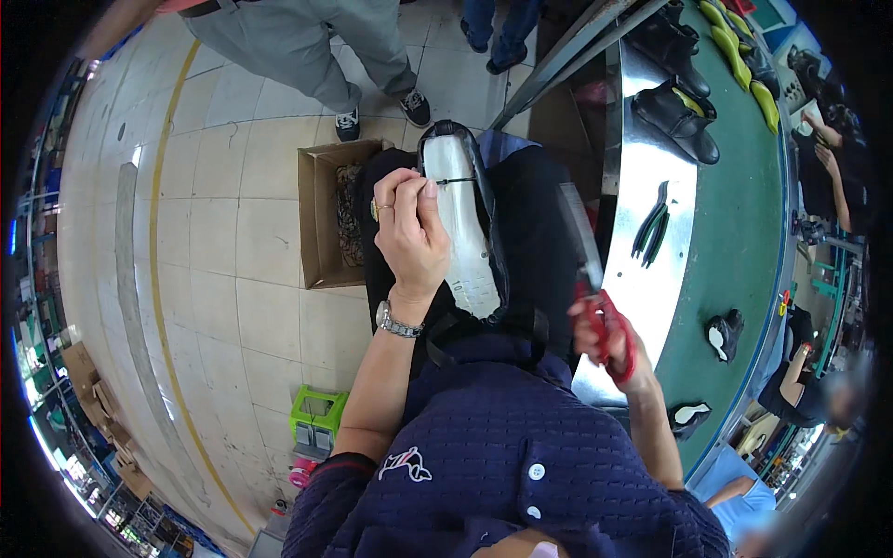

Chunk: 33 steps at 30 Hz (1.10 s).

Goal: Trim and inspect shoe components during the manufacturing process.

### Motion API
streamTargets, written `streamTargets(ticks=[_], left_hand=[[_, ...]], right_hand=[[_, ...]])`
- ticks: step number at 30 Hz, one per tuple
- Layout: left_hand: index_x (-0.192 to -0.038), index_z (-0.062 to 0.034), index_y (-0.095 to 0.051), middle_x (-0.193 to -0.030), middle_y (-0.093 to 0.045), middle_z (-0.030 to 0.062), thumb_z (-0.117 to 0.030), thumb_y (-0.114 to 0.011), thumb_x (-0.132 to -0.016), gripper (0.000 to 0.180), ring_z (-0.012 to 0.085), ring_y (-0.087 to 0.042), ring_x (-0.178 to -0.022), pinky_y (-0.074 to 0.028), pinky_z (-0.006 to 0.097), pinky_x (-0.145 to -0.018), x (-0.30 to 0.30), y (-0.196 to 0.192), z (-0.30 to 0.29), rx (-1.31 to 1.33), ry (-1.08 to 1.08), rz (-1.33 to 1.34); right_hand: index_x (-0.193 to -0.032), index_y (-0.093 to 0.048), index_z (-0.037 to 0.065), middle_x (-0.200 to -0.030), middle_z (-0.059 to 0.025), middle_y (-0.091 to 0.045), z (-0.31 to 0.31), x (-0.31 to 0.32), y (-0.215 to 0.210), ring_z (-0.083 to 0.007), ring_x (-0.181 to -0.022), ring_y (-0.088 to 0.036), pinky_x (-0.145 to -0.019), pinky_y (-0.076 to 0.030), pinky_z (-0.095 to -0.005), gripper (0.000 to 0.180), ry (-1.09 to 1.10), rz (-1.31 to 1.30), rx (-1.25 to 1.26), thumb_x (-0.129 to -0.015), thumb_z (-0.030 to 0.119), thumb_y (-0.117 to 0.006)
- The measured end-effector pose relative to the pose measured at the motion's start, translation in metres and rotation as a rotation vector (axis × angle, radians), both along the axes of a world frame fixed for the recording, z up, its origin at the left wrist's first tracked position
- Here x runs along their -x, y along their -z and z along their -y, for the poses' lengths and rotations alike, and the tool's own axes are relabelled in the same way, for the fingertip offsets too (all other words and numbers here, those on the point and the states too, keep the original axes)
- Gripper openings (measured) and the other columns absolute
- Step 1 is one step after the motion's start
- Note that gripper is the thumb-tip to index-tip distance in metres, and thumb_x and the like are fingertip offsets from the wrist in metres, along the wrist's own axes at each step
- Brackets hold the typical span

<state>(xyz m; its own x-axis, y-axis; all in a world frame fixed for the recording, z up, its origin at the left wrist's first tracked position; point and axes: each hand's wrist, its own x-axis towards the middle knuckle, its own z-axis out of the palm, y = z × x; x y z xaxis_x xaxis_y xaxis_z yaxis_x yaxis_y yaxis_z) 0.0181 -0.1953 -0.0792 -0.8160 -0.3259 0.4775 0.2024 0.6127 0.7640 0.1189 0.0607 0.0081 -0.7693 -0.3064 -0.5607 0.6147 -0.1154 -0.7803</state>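
Observation:
A black shoe upper (499, 270) lies sole side up on my lap, wrapped around a pale sole-shaped form (458, 223). A thin black cord (454, 180) crosses the form near its far end. My left hand (409, 228), with a watch at the wrist, is closed over the left edge of the shoe, its fingertips pinching the cord's end. Off to the right of the shoe, my right hand (609, 349) grips a pair of scissors (607, 325) by the red handles. The blades point away from me and are smeared by motion, apart from the cord.
An open cardboard box (316, 219) with dark brown contents stands left of my legs. On the right, a metal ledge (651, 232) bears black strips (651, 228) and black shoes (679, 116), alongside a green conveyor belt (726, 232). A person (344, 56) stands ahead.

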Motion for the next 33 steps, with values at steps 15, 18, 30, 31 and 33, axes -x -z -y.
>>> streamTargets(ticks=[15, 18, 30, 31, 33], left_hand=[[-0.094, -0.0019, -0.061, -0.105, -0.057, 0.0147, -0.004, -0.058, -0.092, 0.004, 0.0280, -0.060, -0.085, -0.050, 0.035, -0.071, 0.001, 0.002, -0.003, 0.056, -0.005, -0.093], [-0.094, -0.0013, -0.061, -0.100, -0.060, 0.0136, -0.003, -0.057, -0.092, 0.004, 0.0303, -0.060, -0.087, -0.050, 0.037, -0.074, 0.005, 0.003, 0.003, 0.009, -0.137, -0.137], [-0.100, 0.0025, -0.055, -0.089, -0.064, 0.0176, -0.015, -0.049, -0.101, 0.019, 0.0200, -0.060, -0.067, -0.052, 0.031, -0.064, 0.003, -0.110, 0.097, -0.110, -0.252, -0.332], [-0.104, 0.0036, -0.056, -0.093, -0.065, 0.0191, -0.018, -0.051, -0.101, 0.023, 0.0204, -0.061, -0.069, -0.052, 0.031, -0.068, 0.004, -0.098, 0.119, 0.025, -0.276, -0.121], [-0.118, 0.0047, -0.056, -0.100, -0.065, 0.0185, -0.025, -0.055, -0.099, 0.035, 0.0200, -0.062, -0.069, -0.051, 0.032, -0.072, -0.002, -0.042, 0.162, 0.529, -0.164, 0.248]], right_hand=[[-0.086, -0.055, 0.006, -0.058, 0.0029, -0.045, 0.091, 0.034, 0.011, -0.0065, -0.044, -0.046, -0.041, -0.039, -0.0208, 0.057, -0.159, 0.235, -0.115, -0.094, 0.061, -0.047], [-0.085, -0.054, 0.007, -0.061, 0.0015, -0.049, 0.069, 0.021, -0.003, -0.0075, -0.047, -0.049, -0.042, -0.039, -0.0217, 0.046, -0.263, 0.107, -0.332, -0.095, 0.052, -0.054], [-0.122, -0.062, -0.003, -0.093, -0.0173, -0.068, -0.146, -0.067, 0.104, -0.0231, -0.085, -0.066, -0.078, -0.050, -0.0364, 0.042, 0.254, -0.097, -1.493, -0.089, 0.022, -0.067], [-0.122, -0.062, -0.003, -0.097, -0.0197, -0.068, -0.164, -0.078, 0.117, -0.0266, -0.088, -0.067, -0.080, -0.051, -0.0386, 0.042, 0.242, -0.209, -1.565, -0.088, 0.021, -0.068], [-0.119, -0.063, -0.004, -0.100, -0.0208, -0.067, -0.178, -0.078, 0.125, -0.0333, -0.089, -0.067, -0.080, -0.051, -0.0422, 0.039, 0.120, -0.154, -1.625, -0.086, 0.016, -0.068]])
